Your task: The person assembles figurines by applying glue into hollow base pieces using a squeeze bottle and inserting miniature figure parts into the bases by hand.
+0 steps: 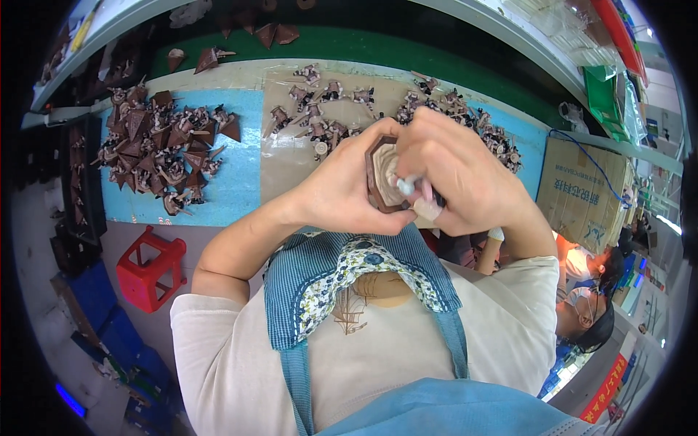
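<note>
hexagonal brown piece (381,174), just one, sits upright between both hands above the workbench (240,185), close to the person's chest. head view: the left hand (347,196) wraps its fingers around the piece's left edge, gripping it firmly. the right hand (454,174) is curled tight around a thin pale tool (408,186), whose tip touches the piece's pale inner face; one fingertip wears a white wrap. two heaps of small brown parts lie on the bench: a dense pile (163,145) at left on the blue mat, and a looser scatter (407,109) across the top, too many to count. one red plastic stool (150,267) stands on the floor at lower left. one brown cardboard box (582,192) with blue print stands at right, beside a seated co-worker.
</note>
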{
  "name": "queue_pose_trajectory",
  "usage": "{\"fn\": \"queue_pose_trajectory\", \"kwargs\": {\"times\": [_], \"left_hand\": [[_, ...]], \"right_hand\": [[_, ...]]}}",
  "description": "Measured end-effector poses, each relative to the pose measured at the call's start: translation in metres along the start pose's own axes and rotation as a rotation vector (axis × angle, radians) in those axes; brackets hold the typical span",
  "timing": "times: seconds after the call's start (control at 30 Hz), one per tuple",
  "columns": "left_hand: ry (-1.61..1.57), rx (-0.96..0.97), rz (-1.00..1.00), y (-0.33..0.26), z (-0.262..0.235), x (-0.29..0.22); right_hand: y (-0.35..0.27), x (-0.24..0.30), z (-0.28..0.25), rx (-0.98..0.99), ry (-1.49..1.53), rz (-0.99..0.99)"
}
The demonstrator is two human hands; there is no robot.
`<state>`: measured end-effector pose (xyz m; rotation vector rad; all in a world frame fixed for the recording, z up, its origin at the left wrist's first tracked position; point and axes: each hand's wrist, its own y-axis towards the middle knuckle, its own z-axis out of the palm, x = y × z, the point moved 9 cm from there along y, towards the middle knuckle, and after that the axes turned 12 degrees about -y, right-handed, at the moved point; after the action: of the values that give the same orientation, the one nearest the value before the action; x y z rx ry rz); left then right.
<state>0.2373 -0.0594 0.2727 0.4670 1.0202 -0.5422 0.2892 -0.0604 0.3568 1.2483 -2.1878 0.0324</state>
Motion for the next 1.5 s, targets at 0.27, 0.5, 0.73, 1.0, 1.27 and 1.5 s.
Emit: {"fn": "queue_pose_trajectory", "kwargs": {"times": [0.27, 0.5, 0.73, 1.0, 1.27, 1.5], "left_hand": [[-0.346, -0.052, -0.106, 0.002, -0.011, 0.015], [0.592, -0.411, -0.040, -0.017, -0.070, 0.013], [1.627, -0.633, -0.452, -0.089, -0.228, -0.015], [0.861, -0.866, -0.257, 0.002, -0.349, 0.057], [0.628, -1.257, -0.476, 0.049, -0.458, 0.149], [0.927, -1.165, -0.428, 0.045, -0.442, 0.154]], "right_hand": [[0.002, -0.033, -0.007, 0.002, -0.010, 0.260], [-0.010, -0.074, 0.043, -0.041, -0.071, 0.557], [-0.022, -0.113, 0.040, -0.085, -0.073, 0.572], [-0.023, -0.156, 0.003, -0.345, -0.097, 0.676], [-0.038, -0.170, -0.043, -0.563, -0.162, 0.668], [-0.045, -0.192, -0.078, -1.026, -0.139, 0.568]]}}
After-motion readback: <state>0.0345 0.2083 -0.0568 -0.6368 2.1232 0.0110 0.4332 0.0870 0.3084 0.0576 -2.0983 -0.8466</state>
